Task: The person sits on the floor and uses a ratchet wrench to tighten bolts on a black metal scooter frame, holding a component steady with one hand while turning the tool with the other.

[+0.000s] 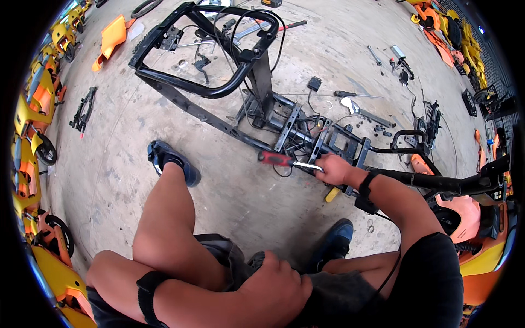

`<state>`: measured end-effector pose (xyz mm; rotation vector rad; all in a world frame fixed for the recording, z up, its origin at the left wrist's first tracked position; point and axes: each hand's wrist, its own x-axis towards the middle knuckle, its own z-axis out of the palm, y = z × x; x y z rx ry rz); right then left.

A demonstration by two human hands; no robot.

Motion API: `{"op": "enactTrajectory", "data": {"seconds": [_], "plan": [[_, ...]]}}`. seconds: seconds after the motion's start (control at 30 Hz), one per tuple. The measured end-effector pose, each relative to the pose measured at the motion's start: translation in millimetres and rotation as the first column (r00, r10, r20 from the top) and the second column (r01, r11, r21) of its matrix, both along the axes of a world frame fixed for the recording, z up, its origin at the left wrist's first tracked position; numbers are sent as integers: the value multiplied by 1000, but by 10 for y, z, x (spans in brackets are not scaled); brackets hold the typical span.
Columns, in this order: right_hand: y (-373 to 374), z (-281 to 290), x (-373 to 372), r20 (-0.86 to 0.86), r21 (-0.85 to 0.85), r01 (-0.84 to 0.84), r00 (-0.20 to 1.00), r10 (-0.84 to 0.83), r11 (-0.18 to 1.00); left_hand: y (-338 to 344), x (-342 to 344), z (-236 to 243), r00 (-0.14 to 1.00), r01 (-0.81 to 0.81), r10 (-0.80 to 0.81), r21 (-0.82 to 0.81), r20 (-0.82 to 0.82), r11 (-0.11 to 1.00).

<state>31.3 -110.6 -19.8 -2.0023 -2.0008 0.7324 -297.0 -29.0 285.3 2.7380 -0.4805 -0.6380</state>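
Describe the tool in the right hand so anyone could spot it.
Find the big black frame on the concrete floor, then the right hand at its near side. From that hand the tool points left; its red-and-black handle and shiny shaft stand out against the frame's dark bars.

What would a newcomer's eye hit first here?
Probably the big black metal frame, stretching from upper centre toward the right edge. Next, the red-and-black-handled tool along the frame's near side in the view, its metal end in the person's right grip. Then the yellow and orange scooters lining the left edge.
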Motion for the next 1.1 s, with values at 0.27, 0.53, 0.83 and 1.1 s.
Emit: {"op": "enactTrajectory", "data": {"seconds": [0.27,0.53,0.83,1.1], "plan": [[89,-174,-366,31,-91,994,56,-998,53,-14,-20,-7,994,34,-38,-41,-98,999],[16,81,-186,-59,-224,649,736,-675,727,-9,-15,37,996,38,-36,21,-76,999],[15,-20,-15,47,-6,-3,999,4,1000,-45,-35,-98,997,-69,69,10,20,998],[54,-197,-243,-21,-181,970,163,-986,164,-16,-23,-37,999,21,-22,-13,-41,1000]]}}
